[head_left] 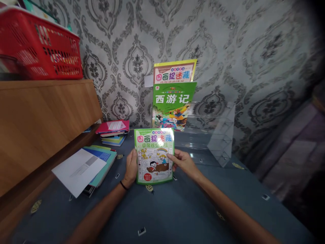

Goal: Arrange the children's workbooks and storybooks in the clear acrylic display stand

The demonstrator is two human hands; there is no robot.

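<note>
A green-bordered picture book (154,157) is held up in front of me, its cover facing me. My left hand (130,169), with a dark band at the wrist, grips its left edge. On the right edge, my right hand (185,164) pinches it with the thumb over the cover. Just behind stands a clear tiered display rack (218,132). Two books lean upright in its left part: a green book (172,105) in front and a yellow-edged book (175,73) behind it. The held book hides part of the rack's lower left.
At left, a white sheet (80,169) lies on a stack of books (108,162). Another stack with a pink book (113,126) on top sits behind. A red basket (50,47) stands on a wooden cabinet (50,112). Pale fabric (291,142) hangs at right.
</note>
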